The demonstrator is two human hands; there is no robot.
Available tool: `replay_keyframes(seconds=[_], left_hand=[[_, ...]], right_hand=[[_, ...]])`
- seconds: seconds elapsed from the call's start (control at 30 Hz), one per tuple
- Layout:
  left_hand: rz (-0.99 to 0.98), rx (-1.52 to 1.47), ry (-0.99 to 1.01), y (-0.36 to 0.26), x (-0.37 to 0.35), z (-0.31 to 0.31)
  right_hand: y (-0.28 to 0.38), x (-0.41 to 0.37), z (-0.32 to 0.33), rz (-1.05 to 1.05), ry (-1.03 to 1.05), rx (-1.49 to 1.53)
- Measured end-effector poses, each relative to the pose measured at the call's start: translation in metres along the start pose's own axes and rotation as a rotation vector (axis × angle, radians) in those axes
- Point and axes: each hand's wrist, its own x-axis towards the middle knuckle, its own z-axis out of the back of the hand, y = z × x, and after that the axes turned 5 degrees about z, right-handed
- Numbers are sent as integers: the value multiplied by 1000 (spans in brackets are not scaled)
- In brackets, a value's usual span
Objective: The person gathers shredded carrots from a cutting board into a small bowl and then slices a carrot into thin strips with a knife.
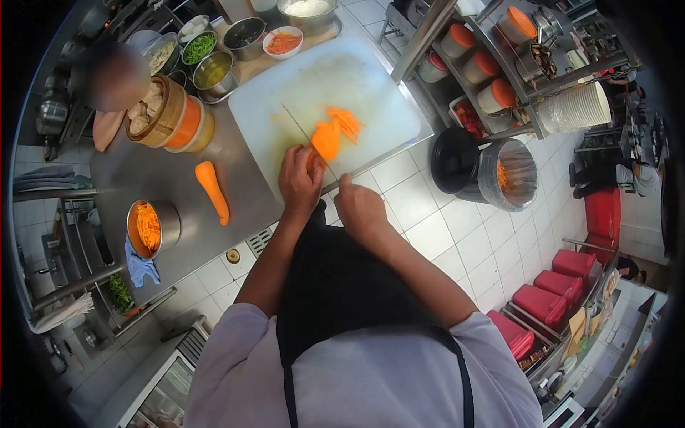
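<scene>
My right hand [359, 207] is wrapped round the handle of a knife [298, 123], whose thin blade points up and left across the white cutting board [264, 93]. Under my left hand [298, 175], with its fingers curled, a piece of carrot is pressed to the board. Sliced carrot [326, 140] lies on the far side of the blade, and a small pile of carrot strips [346, 121] spreads beside it. To the left, a whole peeled carrot [211, 191] rests on the steel table [171, 246].
A steel pot [168, 220] of carrot strips stands near a blue cloth [140, 265]. Bamboo steamers [193, 123] and bowls, one with carrot shreds [283, 43], line the far side. A lined bin [524, 189] stands right of the board. Another person [110, 128] is at the left.
</scene>
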Motion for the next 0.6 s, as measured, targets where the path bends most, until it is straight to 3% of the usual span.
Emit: replay_keyframes(seconds=[0.37,0.6], left_hand=[[-53,-32,34,6,-4,4],[0,-66,81,13,-11,8]], right_hand=[[-13,28,-25,11,-53,11],[-2,-4,14,67,-169,100]])
